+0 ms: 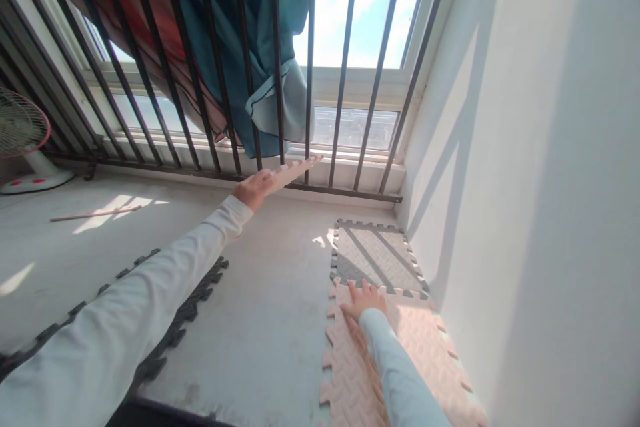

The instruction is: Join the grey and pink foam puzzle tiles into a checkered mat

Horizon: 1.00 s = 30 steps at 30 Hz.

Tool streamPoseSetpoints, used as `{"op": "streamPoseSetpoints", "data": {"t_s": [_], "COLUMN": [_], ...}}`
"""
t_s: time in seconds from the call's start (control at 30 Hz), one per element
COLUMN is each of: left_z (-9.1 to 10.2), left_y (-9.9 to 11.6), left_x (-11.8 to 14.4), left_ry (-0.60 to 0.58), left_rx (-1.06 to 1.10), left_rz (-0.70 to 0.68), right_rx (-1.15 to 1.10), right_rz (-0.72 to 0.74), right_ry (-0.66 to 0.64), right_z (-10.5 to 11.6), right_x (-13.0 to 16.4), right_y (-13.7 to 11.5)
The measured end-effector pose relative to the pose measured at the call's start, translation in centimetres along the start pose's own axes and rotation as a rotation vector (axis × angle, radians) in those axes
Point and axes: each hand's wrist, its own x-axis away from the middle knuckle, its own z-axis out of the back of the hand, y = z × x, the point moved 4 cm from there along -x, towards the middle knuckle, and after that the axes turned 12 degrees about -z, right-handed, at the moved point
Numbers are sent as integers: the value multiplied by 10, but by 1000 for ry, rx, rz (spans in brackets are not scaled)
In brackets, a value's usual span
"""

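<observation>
Home balcony, barred window (345,67), hanging laundry (240,47)

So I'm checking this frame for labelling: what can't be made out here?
- Left hand: its grip on the pink strip is unclear, as the fingers are behind it.
- Dark mat: mostly covered by the left sleeve.
- Pink mat: cut off by the bottom edge, partly under the right hand and sleeve.
- Fan: cut by the left edge.
- Cloth: top cut off, crossed by bars.
</observation>
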Motion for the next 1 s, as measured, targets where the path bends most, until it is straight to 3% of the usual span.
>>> {"op": "streamPoseSetpoints", "data": {"t_s": [0.13,0.23,0.33,0.43,0.5,0.6,0.73,1.0], "left_z": [63,89,91,71,55,40,31,26], "left_y": [-20,-25,-21,-3,13,41,65,69], "left_x": [92,179,267,340,374,398,403,400], "left_ry": [144,126,82,-87,-209,-270,-276,-303], "left_rx": [-179,-98,-2,27,52,67,22,-27], "left_rz": [-161,-193,-75,81,181,205,206,178], "right_rx": [10,-3,-14,-46,-79,-106,-123,-67], "right_rz": [35,44,16,23,35,42,46,-30], "right_ry": [-30,33,88,117,122,104,111,51], "right_z": [0,0,-9,-23,-30,-33,-32,-46], "right_x": [-2,9,31,54,69,91,121,168], "right_y": [6,13,21,24,26,29,34,44]}}
